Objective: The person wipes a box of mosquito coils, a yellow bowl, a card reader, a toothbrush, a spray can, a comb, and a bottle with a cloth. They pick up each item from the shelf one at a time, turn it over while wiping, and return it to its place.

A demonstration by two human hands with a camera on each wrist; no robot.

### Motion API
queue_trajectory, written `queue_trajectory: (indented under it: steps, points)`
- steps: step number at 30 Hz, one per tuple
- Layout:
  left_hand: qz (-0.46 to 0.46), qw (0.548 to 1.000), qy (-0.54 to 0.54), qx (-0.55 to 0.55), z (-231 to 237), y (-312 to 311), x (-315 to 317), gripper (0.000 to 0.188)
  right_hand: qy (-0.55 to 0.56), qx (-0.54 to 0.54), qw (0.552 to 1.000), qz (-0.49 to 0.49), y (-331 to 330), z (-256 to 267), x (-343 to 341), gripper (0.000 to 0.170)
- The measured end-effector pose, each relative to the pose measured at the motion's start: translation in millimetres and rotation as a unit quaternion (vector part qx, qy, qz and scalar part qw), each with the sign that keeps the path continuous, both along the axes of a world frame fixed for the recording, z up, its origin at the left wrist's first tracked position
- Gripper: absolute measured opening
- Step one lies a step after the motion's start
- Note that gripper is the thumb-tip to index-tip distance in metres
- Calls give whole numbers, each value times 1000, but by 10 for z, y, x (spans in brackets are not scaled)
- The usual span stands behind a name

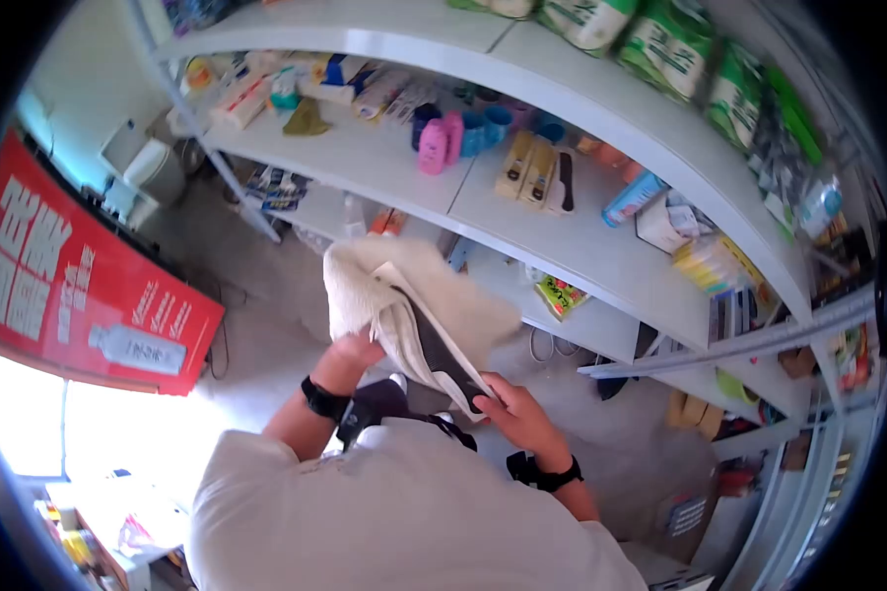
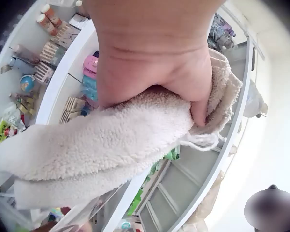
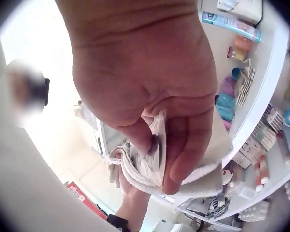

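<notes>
A cream fleece piece (image 1: 360,281), folded over with a dark strip (image 1: 434,345) along its inside, hangs between both hands in front of the body. My left hand (image 1: 353,357) grips its near left side; in the left wrist view the thumb and fingers are around the fluffy fleece (image 2: 111,130), and a white cord (image 2: 200,141) dangles beside them. The right hand (image 1: 522,419) pinches the lower right end. Close up in the right wrist view, that hand (image 3: 145,72) has the pale layered edge (image 3: 157,154) between thumb and fingers.
A white shelf unit (image 1: 365,167) curves across the front, holding pink bottles (image 1: 441,145), brushes (image 1: 529,169), a spray can (image 1: 633,199) and green packs (image 1: 665,49). To the left stands a red banner (image 1: 89,276). A small white table (image 1: 99,522) is at lower left.
</notes>
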State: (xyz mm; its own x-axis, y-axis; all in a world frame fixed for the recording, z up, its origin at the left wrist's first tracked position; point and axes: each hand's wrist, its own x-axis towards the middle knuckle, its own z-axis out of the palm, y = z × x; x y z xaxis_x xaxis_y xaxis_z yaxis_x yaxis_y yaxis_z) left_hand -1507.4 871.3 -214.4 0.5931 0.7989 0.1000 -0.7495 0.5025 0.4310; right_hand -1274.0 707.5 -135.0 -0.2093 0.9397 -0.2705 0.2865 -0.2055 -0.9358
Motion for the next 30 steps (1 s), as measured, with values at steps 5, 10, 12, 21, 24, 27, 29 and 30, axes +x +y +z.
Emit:
queue_trajectory:
  steps: [5,10,12,21,24,27,29,30]
  points:
    - [-21,997,-68,2,-515,61,-49,50,17,2,999,-49,66,-50,-166,33]
    - [-9,977,179,114,-123,-59,-13,67,-30,-4,998,-58,419,40,-494,31]
    - [-31,993,67,92,-598,217,-212,69,-48,16,995,-86,600,13,-781,31]
    - [110,984,112,-79,-7,1901,-1544,45,-228,190,947,-121,1447,152,-1866,34]
    - [92,983,129,-90,-60,1916,-1472,43,-362,268,882,-141,1496,155,-1975,42]
    - [-19,974,220,-60,29,1681,-1224,42,-408,334,827,-196,1541,109,-2078,46]
    - [-200,965,168,-25,20,1419,-1073,39,-428,309,825,-203,1567,107,-2220,48]
    - [-217,959,179,-38,53,1279,-985,40,-429,311,819,-222,1588,63,-2273,49]
